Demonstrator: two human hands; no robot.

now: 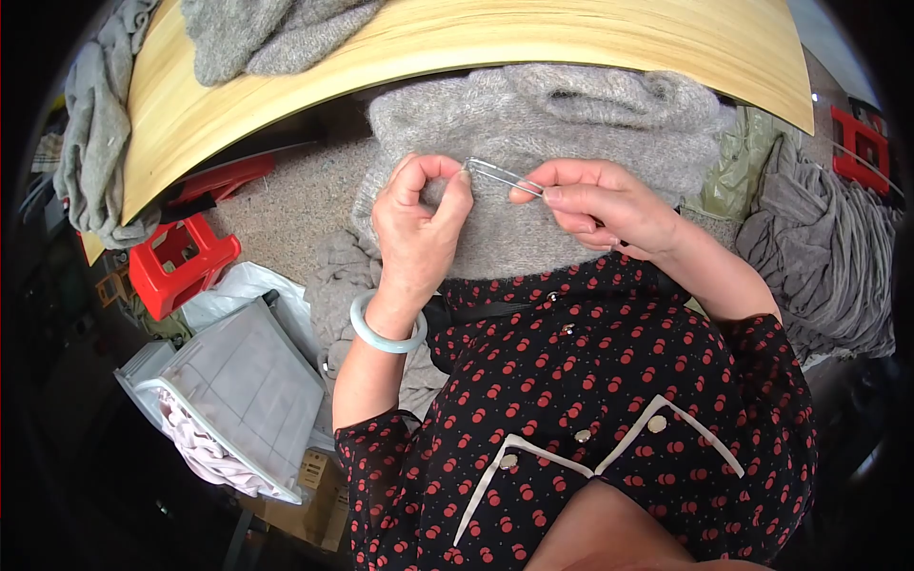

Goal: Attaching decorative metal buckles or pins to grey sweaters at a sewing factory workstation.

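Over my lap, my right hand [600,202] pinches one end of a thin silvery metal tool [506,176] with two slim arms; its exact kind does not show. Thumb and forefinger of my left hand [419,214] close together at the tool's other end. Whether a thread is also between those fingertips is too small to tell. Beneath both hands a grey knitted garment [505,238] covers my lap, its folded upper part reaching the table edge. A pale bangle circles my left wrist.
A wood-grain table [571,33] curves across the front, with grey knitwear [276,38] on it. Red stools [181,262] stand left and far right. Beside my left arm is a grey plastic crate [252,381] holding pale cloth. Grey garments [814,247] are heaped at right.
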